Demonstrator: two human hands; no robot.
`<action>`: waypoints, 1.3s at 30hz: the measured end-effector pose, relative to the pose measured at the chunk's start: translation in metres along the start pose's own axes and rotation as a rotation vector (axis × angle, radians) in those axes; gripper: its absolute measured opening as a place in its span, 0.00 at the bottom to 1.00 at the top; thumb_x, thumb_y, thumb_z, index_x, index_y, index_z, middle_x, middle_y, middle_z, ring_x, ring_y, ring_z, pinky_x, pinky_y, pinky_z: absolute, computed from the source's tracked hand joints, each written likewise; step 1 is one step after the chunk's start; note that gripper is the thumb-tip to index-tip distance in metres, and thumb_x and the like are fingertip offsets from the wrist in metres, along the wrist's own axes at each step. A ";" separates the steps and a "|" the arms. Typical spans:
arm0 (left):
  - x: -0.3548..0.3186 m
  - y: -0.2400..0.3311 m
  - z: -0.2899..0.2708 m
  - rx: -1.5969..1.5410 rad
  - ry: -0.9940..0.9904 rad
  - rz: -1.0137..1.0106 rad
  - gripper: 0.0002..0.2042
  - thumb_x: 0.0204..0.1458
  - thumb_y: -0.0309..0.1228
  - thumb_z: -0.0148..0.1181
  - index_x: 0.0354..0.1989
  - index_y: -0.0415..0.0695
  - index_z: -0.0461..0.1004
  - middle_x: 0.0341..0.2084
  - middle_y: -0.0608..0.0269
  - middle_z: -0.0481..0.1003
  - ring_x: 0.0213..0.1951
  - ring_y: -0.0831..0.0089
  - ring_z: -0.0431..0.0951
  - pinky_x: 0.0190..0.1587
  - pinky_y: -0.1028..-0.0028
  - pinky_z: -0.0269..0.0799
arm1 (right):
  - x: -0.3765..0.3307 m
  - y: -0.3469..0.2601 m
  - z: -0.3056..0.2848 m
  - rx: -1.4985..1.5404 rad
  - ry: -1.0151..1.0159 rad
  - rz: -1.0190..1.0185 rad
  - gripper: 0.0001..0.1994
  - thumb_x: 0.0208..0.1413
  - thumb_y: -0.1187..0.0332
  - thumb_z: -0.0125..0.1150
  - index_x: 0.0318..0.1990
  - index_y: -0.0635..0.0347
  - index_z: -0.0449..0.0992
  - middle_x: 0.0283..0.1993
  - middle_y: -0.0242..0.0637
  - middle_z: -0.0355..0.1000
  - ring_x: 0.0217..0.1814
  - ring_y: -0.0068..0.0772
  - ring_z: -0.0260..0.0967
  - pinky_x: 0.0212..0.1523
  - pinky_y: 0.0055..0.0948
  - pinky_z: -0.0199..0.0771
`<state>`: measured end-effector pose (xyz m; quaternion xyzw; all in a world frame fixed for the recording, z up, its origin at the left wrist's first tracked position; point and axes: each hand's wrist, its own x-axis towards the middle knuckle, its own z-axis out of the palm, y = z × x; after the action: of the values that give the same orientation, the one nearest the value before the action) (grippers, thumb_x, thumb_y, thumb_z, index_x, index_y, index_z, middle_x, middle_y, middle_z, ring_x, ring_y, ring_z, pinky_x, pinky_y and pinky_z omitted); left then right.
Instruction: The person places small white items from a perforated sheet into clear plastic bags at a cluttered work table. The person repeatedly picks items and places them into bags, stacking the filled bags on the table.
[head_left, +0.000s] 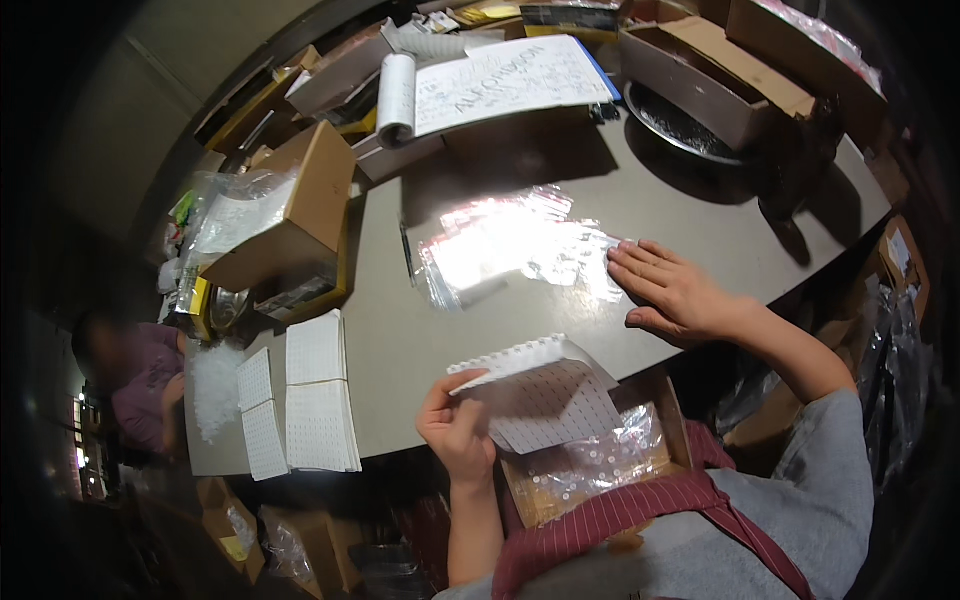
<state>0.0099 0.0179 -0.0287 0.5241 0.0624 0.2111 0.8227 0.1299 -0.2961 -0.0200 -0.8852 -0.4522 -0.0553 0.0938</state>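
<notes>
My left hand [458, 428] is closed on a white sheet [558, 408] with rows of small dark marks. Its far edge looks scalloped, and the sheet bends down over the table's near edge. Held flat with fingers stretched out, my right hand [678, 295] holds nothing. Its fingertips are at the right end of a spread of small clear plastic bags [515, 250], which glare under the light. I cannot tell whether the fingers touch the bags. Below the sheet, an open cardboard box [535, 500] holds clear plastic with small pale round bits.
Two stacks of printed white sheets [318, 390] lie at the left, beside a heap of clear small pieces [215, 385]. A cardboard box [310, 210] stands behind them. At the back are a large paper pad [510, 85] and a dark round tray [680, 135]. Another person [145, 385] is at the far left.
</notes>
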 end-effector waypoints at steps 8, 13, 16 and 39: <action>0.006 -0.011 -0.034 -0.099 -0.142 0.021 0.13 0.51 0.17 0.58 0.46 0.30 0.77 0.38 0.54 0.81 0.41 0.69 0.82 0.49 0.72 0.77 | -0.021 -0.011 -0.011 0.031 0.020 0.054 0.37 0.68 0.45 0.52 0.70 0.72 0.61 0.73 0.58 0.60 0.79 0.54 0.52 0.79 0.51 0.47; 0.009 -0.011 -0.028 -0.058 -0.165 -0.013 0.13 0.49 0.17 0.60 0.44 0.30 0.78 0.37 0.55 0.81 0.40 0.71 0.81 0.48 0.74 0.76 | 0.002 0.013 -0.012 0.204 0.073 0.035 0.25 0.66 0.54 0.58 0.62 0.65 0.72 0.69 0.53 0.66 0.73 0.52 0.61 0.76 0.50 0.53; 0.004 -0.005 -0.015 -0.012 -0.087 -0.006 0.13 0.47 0.15 0.56 0.41 0.29 0.80 0.32 0.59 0.80 0.33 0.77 0.76 0.40 0.80 0.70 | 0.044 0.045 -0.019 0.322 0.180 0.016 0.16 0.63 0.64 0.61 0.54 0.62 0.78 0.64 0.50 0.71 0.65 0.52 0.70 0.71 0.49 0.61; -0.003 0.009 -0.012 0.013 -0.210 -0.140 0.09 0.52 0.16 0.60 0.41 0.29 0.81 0.23 0.69 0.75 0.19 0.89 0.61 0.22 0.84 0.49 | 0.080 -0.009 -0.043 1.310 0.093 0.288 0.20 0.64 0.73 0.60 0.62 0.67 0.72 0.48 0.41 0.78 0.47 0.34 0.81 0.45 0.31 0.83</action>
<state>0.0005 0.0294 -0.0267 0.5429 0.0135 0.0968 0.8341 0.1688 -0.2366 0.0373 -0.6936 -0.2654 0.2057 0.6373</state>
